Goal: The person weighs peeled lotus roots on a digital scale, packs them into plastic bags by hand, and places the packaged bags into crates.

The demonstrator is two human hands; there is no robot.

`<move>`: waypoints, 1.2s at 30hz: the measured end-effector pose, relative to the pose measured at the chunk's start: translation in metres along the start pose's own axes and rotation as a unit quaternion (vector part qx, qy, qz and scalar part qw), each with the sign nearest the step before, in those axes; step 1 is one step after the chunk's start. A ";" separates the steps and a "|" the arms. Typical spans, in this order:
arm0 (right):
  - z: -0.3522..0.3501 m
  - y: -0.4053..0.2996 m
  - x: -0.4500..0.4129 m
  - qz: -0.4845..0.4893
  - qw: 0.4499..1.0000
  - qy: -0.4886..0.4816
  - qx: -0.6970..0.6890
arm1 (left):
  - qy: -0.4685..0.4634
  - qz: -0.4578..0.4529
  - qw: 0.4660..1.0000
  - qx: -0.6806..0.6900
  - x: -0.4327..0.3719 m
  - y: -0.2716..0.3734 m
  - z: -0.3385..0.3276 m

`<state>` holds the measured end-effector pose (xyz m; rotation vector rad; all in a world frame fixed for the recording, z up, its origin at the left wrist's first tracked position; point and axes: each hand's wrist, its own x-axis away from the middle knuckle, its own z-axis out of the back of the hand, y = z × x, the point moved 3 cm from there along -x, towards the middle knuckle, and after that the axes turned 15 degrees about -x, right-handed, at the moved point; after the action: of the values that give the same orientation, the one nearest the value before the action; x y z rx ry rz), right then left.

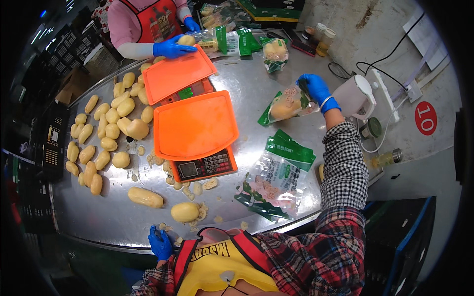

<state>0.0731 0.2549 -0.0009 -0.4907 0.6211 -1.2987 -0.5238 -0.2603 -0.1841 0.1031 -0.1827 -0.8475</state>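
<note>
My right hand [314, 90], in a blue glove, is closed on the top of a printed plastic bag [289, 105] with pale peeled lotus root inside. The bag lies on its side on the metal table. At the table's front edge is my left hand [160, 242], also gloved, fingers somewhat apart, with nothing seen in it. Near it lie a peeled lotus root piece [185, 212] and a longer one [145, 197]. An orange-topped digital scale [196, 125] stands in the middle. Flat printed bags [276, 177] with green tops lie to its right.
Many peeled root pieces [112, 116] and thin scraps cover the table's left side. Across the table a person in a red apron holds a root piece over a second orange scale [179, 76]. A white kettle [351, 94], cables, jars and a phone [303, 48] line the right side.
</note>
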 end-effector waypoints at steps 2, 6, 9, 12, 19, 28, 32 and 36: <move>-0.011 -0.001 -0.015 0.033 0.997 -0.026 0.072 | 0.010 -0.003 1.000 0.013 0.000 -0.016 -0.015; -0.047 0.039 -0.046 -0.023 0.977 -0.038 0.207 | -0.002 -0.012 1.000 0.004 0.000 0.001 -0.002; -0.062 0.087 -0.111 -0.023 0.970 -0.039 0.240 | 0.002 -0.006 1.000 0.003 -0.002 0.013 -0.001; -0.072 0.068 -0.166 -0.066 0.953 -0.085 0.285 | 0.015 -0.008 1.000 0.011 -0.004 0.006 -0.006; -0.084 0.135 -0.245 0.057 0.957 -0.054 0.278 | 0.012 -0.028 0.998 -0.050 -0.019 0.034 -0.015; -0.020 0.049 -0.193 0.191 0.939 0.207 0.197 | 0.027 -0.006 1.000 0.014 -0.009 0.025 0.001; 0.034 -0.044 -0.082 0.289 0.919 0.187 0.194 | 0.017 -0.020 1.000 -0.007 0.002 0.016 0.017; 0.093 -0.165 0.052 0.382 0.872 0.278 0.127 | 0.022 -0.022 0.999 0.013 0.010 -0.007 0.013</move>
<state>0.0235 0.1689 0.1685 0.3617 0.9777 -0.7147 -0.5252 -0.2729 -0.1710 0.1512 -0.1512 -0.8870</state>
